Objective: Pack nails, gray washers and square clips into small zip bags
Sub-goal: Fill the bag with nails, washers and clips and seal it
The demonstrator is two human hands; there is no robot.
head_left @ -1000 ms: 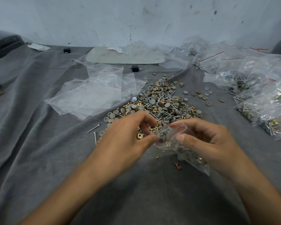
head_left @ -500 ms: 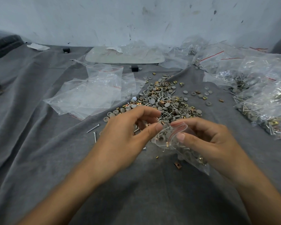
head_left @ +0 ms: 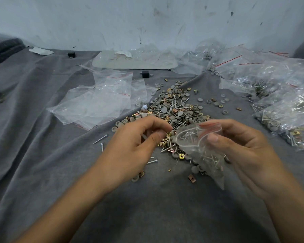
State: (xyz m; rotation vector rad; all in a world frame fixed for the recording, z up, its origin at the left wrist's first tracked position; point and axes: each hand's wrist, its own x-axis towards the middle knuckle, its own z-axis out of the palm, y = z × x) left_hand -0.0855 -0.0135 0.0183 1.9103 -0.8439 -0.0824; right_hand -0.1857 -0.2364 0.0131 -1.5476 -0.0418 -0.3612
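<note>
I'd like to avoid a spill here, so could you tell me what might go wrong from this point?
1. The right hand pinches the zip bag near its open mouth, which faces sideways; a jolt might tip pieces out.
2. Nails inside the bag could pierce the thin plastic.
3. The left hand is close to the pile on creased cloth; strays may slip into folds.

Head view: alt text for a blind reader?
The right hand holds an open, part-filled zip bag beside a pile of nails, washers and clips on gray cloth; the left hand, fingers curled, is at the pile.
</note>
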